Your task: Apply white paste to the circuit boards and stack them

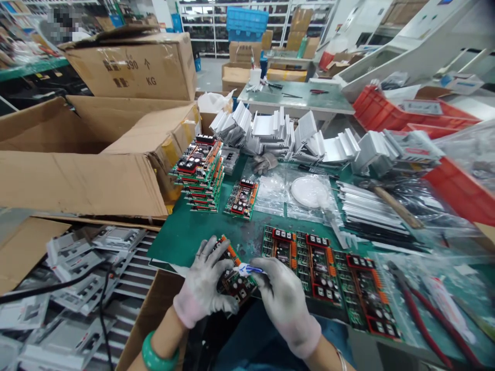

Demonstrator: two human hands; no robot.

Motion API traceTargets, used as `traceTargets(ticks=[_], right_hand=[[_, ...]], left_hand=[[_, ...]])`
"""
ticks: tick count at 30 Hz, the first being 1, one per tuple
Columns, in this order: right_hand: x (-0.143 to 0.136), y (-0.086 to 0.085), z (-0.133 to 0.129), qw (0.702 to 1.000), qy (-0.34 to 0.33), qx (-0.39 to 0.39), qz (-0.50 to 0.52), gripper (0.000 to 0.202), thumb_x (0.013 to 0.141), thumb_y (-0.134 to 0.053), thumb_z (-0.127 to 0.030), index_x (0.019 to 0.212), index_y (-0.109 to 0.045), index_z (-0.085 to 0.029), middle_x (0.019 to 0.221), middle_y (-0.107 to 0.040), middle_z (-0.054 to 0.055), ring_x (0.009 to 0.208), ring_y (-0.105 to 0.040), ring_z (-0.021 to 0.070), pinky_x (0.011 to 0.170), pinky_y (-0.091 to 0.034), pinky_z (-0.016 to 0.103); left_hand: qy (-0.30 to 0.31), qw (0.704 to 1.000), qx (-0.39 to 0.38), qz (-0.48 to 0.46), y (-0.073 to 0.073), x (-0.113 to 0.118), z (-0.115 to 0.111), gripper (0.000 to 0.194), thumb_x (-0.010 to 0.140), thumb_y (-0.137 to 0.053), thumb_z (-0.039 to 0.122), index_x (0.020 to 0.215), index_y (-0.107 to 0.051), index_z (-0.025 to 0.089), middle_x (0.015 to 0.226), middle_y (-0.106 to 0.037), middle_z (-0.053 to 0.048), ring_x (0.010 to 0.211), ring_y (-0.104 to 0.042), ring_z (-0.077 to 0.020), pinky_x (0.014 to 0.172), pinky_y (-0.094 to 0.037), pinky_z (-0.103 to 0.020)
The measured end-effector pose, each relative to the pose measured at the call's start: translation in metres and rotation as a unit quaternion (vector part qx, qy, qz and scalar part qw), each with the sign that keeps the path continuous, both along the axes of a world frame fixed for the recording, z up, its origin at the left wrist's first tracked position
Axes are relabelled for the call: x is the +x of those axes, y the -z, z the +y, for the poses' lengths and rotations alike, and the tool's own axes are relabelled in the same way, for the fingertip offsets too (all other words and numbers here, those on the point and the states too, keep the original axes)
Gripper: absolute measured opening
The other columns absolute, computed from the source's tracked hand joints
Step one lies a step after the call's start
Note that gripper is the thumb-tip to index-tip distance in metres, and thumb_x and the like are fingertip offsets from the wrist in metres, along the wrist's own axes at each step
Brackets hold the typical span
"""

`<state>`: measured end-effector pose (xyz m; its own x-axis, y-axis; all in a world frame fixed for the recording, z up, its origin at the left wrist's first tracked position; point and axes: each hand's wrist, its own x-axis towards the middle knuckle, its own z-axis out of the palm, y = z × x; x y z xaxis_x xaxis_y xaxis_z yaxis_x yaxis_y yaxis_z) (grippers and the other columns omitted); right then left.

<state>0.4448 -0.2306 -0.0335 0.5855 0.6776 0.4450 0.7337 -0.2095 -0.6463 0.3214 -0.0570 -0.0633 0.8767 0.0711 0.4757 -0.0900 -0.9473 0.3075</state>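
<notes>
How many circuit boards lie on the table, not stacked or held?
4: a board beside the stack, and three boards right of the right hand. The stack may hide more.

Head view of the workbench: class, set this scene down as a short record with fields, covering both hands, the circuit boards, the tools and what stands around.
Left hand: gloved, on a tilted circuit board
Right hand: gloved, pinching a small white-and-blue item over that board
Row of three boards: to the right
Stack of boards: rear left
Single board: right of the stack
Tools: red-handled pliers, wooden-handled hammer
Back: finned metal heat sinks
Far left: open cardboard box
Unclear: what the white-and-blue item is
</notes>
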Motion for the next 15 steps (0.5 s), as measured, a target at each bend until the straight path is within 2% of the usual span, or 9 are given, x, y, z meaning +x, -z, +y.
traceTargets(ticks=[5, 12, 15], right_hand=[[0.001, -0.002, 0.007, 1.0, 0.02, -0.019, -0.008, 0.016, 0.094, -0.046, -0.017, 0.097, -0.062, -0.021, 0.085, -0.071, 0.003, 0.075, -0.069, 0.0197, 0.067, -0.052, 0.031], [0.003, -0.003, 0.011, 0.999, 0.034, -0.028, 0.004, 0.016, 0.093, -0.048, -0.018, 0.093, -0.064, -0.021, 0.082, -0.071, 0.003, 0.073, -0.069, 0.0206, 0.065, -0.051, 0.03], [0.004, -0.004, 0.012, 0.998, 0.035, -0.033, 0.027, 0.015, 0.092, -0.05, -0.019, 0.093, -0.065, -0.02, 0.082, -0.072, 0.004, 0.074, -0.07, 0.0215, 0.066, -0.052, 0.031]], left_hand=[[-0.001, 1.0, -0.002, 0.0, -0.002, 0.0, 0.002, 0.072, 0.078, -0.042, 0.084, 0.109, -0.056, 0.02, 0.14, -0.051, -0.016, 0.142, -0.029, -0.035, 0.114, -0.025, -0.057], [-0.077, 0.996, -0.006, -0.035, 0.003, -0.014, -0.016, 0.075, 0.077, -0.046, 0.083, 0.115, -0.054, 0.019, 0.137, -0.052, -0.017, 0.142, -0.029, -0.035, 0.116, -0.017, -0.058], [-0.096, 0.995, 0.004, -0.031, 0.003, -0.017, -0.024, 0.079, 0.072, -0.053, 0.084, 0.114, -0.054, 0.017, 0.136, -0.053, -0.018, 0.14, -0.031, -0.0374, 0.114, -0.022, -0.06]])
